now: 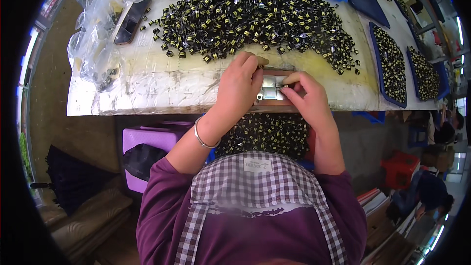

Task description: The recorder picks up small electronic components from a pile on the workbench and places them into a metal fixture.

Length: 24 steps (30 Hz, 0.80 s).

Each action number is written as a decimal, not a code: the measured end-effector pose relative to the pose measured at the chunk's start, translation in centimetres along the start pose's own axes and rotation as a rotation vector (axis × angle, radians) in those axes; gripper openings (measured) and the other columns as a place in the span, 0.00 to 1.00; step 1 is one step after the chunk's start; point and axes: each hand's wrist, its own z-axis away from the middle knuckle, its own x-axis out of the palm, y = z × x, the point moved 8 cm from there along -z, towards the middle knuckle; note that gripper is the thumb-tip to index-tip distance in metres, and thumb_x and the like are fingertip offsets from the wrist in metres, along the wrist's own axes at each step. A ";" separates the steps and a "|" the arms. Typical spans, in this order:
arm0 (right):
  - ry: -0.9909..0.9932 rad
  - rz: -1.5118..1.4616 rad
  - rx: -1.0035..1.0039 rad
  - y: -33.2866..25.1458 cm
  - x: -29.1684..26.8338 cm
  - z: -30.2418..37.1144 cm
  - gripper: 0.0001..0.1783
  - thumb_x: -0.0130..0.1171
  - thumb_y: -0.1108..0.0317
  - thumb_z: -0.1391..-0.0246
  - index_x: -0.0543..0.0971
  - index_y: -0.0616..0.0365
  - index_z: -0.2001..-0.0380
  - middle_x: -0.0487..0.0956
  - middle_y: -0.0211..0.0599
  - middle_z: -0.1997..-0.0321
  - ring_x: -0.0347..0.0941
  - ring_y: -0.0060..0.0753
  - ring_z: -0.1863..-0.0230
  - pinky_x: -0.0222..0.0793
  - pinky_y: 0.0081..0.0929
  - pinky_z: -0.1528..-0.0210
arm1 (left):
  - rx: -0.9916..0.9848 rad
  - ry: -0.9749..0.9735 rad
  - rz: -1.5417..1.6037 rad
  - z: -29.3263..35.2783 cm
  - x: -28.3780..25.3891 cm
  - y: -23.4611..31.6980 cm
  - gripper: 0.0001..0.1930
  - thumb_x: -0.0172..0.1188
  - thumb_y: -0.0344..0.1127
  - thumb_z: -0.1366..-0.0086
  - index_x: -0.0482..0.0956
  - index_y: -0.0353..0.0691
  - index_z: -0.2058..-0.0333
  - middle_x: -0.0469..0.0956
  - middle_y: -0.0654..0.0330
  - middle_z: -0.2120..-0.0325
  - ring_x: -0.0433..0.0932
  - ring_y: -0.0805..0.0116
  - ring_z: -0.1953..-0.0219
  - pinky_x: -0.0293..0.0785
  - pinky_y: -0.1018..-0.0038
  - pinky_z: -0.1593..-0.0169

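A small silvery metal plate with ridged rows (271,88) lies on a brown board (274,102) at the table's front edge. My left hand (239,84) rests at the plate's left side, fingers curled together; what they hold, if anything, is hidden. From the right, my right hand (309,99) pinches a small dark part (284,86) between thumb and forefinger over the plate's right edge. Just beyond both hands spreads a large pile of small black-and-yellow parts (245,14), which look like wound coils.
Clear plastic bags (95,44) and a dark tray (132,20) lie at the left. Blue trays of similar parts (388,64) stand at the right. More parts (265,135) fill a container below the table edge. A purple stool (135,181) stands lower left; other people work at the right.
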 end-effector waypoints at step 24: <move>0.145 -0.052 -0.225 -0.6 1.1 -0.1 0.10 0.70 0.76 0.55 0.79 0.60 0.69 0.78 0.33 0.65 0.74 0.25 0.64 0.72 0.21 0.63 | 0.151 0.005 0.142 2.0 -0.4 1.5 0.11 0.64 0.26 0.44 0.81 0.39 0.60 0.80 0.55 0.69 0.77 0.56 0.65 0.73 0.66 0.62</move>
